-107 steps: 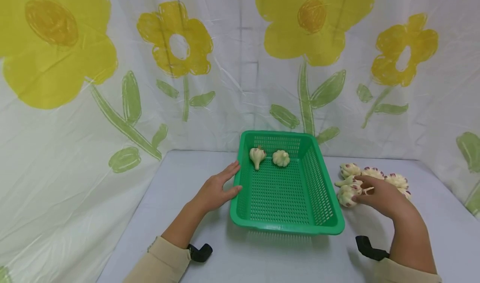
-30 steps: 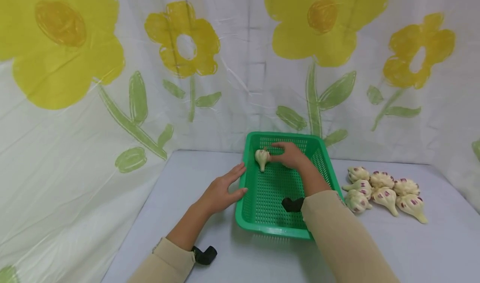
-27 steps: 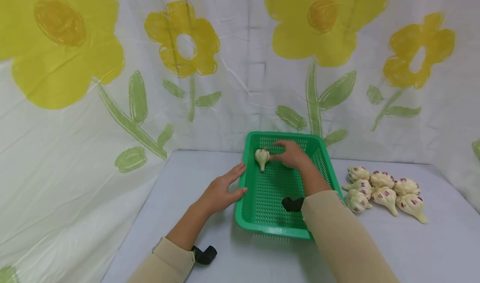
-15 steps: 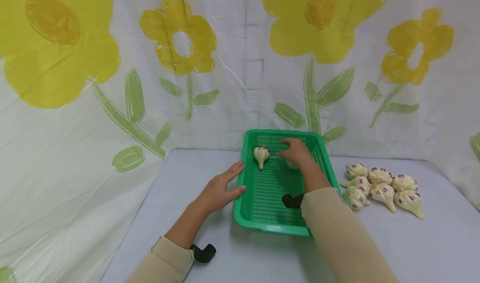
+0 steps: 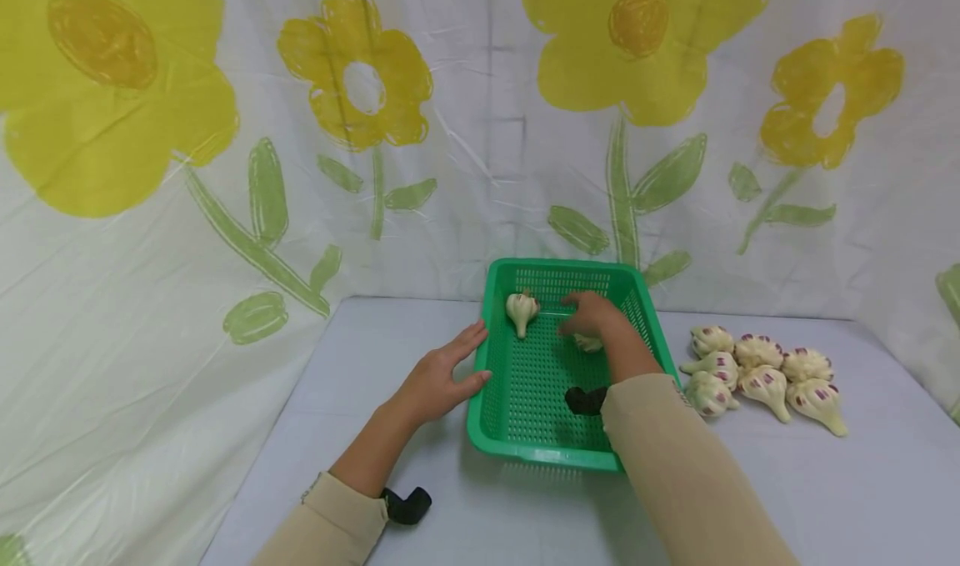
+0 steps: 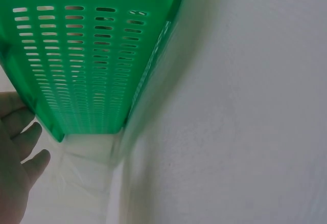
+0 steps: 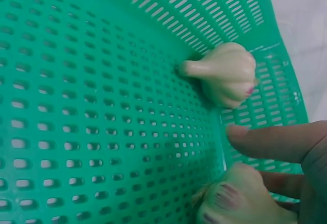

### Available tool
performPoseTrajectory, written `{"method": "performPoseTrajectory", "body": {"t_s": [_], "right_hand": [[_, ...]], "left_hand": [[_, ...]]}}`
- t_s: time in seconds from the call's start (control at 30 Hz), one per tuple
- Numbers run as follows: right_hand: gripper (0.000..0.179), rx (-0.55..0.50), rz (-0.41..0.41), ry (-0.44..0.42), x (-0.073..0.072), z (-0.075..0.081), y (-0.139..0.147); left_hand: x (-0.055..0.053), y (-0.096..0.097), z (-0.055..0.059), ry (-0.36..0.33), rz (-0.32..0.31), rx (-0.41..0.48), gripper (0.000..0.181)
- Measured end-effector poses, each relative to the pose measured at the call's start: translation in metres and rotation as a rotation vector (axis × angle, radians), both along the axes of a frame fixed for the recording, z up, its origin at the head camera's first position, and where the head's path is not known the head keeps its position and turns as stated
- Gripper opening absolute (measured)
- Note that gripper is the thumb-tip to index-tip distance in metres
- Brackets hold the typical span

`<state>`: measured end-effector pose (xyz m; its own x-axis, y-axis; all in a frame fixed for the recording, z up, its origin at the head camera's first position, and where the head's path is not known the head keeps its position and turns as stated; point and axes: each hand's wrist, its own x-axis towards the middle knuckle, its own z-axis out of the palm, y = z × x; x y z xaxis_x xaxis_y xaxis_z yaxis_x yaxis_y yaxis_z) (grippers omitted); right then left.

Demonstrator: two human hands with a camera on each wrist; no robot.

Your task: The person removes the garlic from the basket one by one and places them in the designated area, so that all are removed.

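In the head view, a green plastic basket (image 5: 543, 458) stands on the table. My left hand (image 5: 435, 387) rests with spread fingers against its left rim; the left wrist view shows those fingertips (image 6: 38, 162) beside the basket wall. My right hand (image 5: 596, 316) is inside the basket, over a pale garlic bulb (image 5: 588, 343), partly covered by the hand. In the right wrist view, one digit stretches out apart from this garlic bulb (image 7: 240, 198), and other fingers lie behind it. A second garlic bulb (image 5: 522, 313) lies in the back left corner, stem toward me.
Several garlic bulbs with purple marks (image 5: 761, 383) lie grouped on the white table (image 5: 360, 366), right of the basket. Behind the table hangs a white curtain (image 5: 442, 241) printed with yellow flowers. Black wrist mounts (image 5: 407, 506) show at both sleeves.
My right hand has gone from the garlic group on the table into the basket, then shifted slightly right, baring more of the bulb beneath it. The left hand stays at the rim.
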<state>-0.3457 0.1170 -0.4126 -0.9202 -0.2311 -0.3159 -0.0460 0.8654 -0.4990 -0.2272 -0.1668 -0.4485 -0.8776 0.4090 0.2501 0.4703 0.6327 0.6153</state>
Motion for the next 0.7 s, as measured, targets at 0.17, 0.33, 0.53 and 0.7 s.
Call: {"method": "performPoseTrajectory", "body": {"t_s": [0.17, 0.33, 0.53, 0.7], "right_hand": [[0.068, 0.017, -0.025, -0.017, 0.0015, -0.0015, 0.0017], [0.067, 0.028, -0.030, -0.056, 0.0022, -0.0038, 0.0006], [0.070, 0.030, -0.017, -0.093, 0.0033, -0.0059, -0.0010], [0.073, 0.062, 0.070, -0.101, 0.0056, -0.0039, -0.0011]], "left_hand": [[-0.0002, 0.0002, -0.0003, 0.003, 0.000, -0.002, 0.066], [-0.0003, -0.0002, -0.0004, -0.001, 0.002, -0.008, 0.066], [-0.0006, -0.0001, -0.0001, 0.003, 0.000, -0.008, 0.066], [0.0004, 0.0003, 0.0002, 0.000, 0.001, -0.006, 0.066]]}}
